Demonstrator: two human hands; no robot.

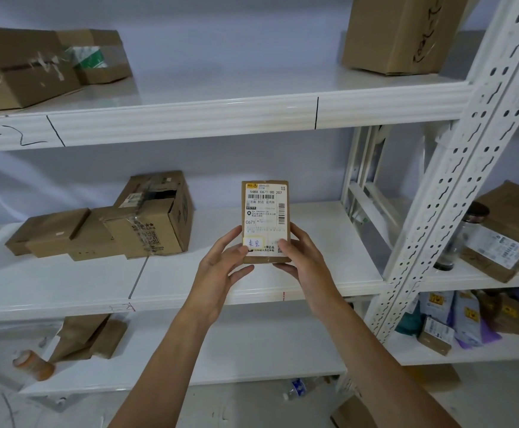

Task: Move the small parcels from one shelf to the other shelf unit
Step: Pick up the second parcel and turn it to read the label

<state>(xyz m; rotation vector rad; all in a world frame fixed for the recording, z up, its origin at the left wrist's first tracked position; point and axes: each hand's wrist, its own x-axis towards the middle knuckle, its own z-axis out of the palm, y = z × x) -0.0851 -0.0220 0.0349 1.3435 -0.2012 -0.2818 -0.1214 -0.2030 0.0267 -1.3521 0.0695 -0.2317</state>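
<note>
Above the middle shelf (252, 282), left hand (221, 261) and right hand (298, 257) both grasp the small parcel (266, 220) (label up); set it flat toward eleven o'clock, beside the boxes (147, 220).

Two bare forearms seen, no sleeves worn. Left hand (221, 267) and right hand (301, 261) uncovered: no gloves, rings or watch seen. Fingernails kept short.
</note>
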